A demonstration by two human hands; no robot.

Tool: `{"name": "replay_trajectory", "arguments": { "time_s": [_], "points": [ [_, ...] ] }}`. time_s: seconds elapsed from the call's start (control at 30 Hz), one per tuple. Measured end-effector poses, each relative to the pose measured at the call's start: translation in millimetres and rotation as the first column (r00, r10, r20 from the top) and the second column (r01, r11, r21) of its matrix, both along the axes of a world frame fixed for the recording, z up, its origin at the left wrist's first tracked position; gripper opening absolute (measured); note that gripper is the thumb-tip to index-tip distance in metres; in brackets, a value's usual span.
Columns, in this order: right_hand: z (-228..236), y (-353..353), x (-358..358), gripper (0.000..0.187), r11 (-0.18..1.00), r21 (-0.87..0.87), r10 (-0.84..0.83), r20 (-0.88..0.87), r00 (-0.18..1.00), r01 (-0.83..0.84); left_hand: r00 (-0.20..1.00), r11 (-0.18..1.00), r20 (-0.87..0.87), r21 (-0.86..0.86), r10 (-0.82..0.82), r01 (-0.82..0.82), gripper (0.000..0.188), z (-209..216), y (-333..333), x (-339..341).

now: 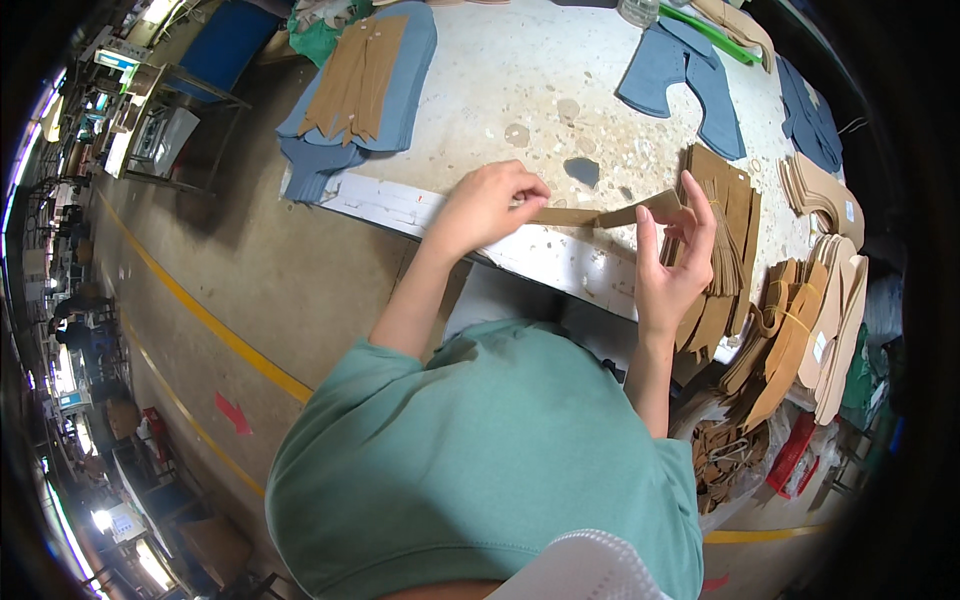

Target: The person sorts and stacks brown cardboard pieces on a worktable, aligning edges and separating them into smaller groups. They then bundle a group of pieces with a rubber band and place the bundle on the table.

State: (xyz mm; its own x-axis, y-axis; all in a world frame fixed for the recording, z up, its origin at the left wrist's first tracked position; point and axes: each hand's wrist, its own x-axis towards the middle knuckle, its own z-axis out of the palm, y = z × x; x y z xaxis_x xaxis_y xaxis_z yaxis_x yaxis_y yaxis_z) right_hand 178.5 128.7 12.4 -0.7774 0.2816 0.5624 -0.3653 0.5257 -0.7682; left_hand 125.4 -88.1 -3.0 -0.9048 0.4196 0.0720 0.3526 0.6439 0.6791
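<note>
At the near edge of the white table, my left hand (492, 207) is closed in a pinch at the left end of a narrow brown leather-like strip (567, 217). Farther right, a wider brown piece (622, 214) slants upward and overlaps that strip, or continues it; I cannot tell which. It runs in behind the thumb of my right hand (678, 250), whose curled fingers hold its right end while the index finger points up, apart from it. Just beyond the right hand lies a thick stack of brown strips (738, 215), some tied in bundles.
Blue cut pieces (405, 100) carry brown strips (357, 80) at the far left. More blue pieces (660, 75) lie at the far right. Tan bundles (790, 330) hang over the right edge, above a plastic bag of brown scraps (730, 460). A dark scrap (581, 171) lies mid-table.
</note>
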Motion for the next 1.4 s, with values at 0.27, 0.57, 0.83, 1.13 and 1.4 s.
{"name": "replay_trajectory", "arguments": {
  "time_s": [0.27,0.57,0.83,1.13,1.4],
  "points": [
    [-26.8,-8.4,-1.9,0.046,0.970,-0.239,0.022,-0.075,0.997,-0.040,0.997,1.000,-0.074,0.006,-0.003,0.004,0.014,-5.1,11.3,21.7],
    [-56.0,-15.9,-5.8,0.049,0.914,-0.399,0.009,-0.153,0.988,-0.070,0.994,0.994,0.055,-0.042,-0.097,0.100,0.013,4.0,7.9,10.9],
    [-59.4,-12.2,-3.3,0.048,0.910,-0.404,0.033,-0.145,0.989,-0.090,0.963,0.963,-0.037,0.039,0.268,-0.267,0.016,39.5,-72.9,-58.8],
    [-59.9,-12.3,-4.9,0.047,0.905,-0.408,0.051,-0.183,0.982,-0.123,0.699,0.692,-0.056,-0.099,0.713,-0.715,0.024,30.2,-185.5,-147.0],
    [-38.6,-19.8,-1.7,0.044,0.870,-0.452,0.157,-0.131,0.979,-0.200,0.771,0.836,-0.343,0.096,0.537,-0.540,0.033,37.0,-115.7,-101.2]
  ]
}}
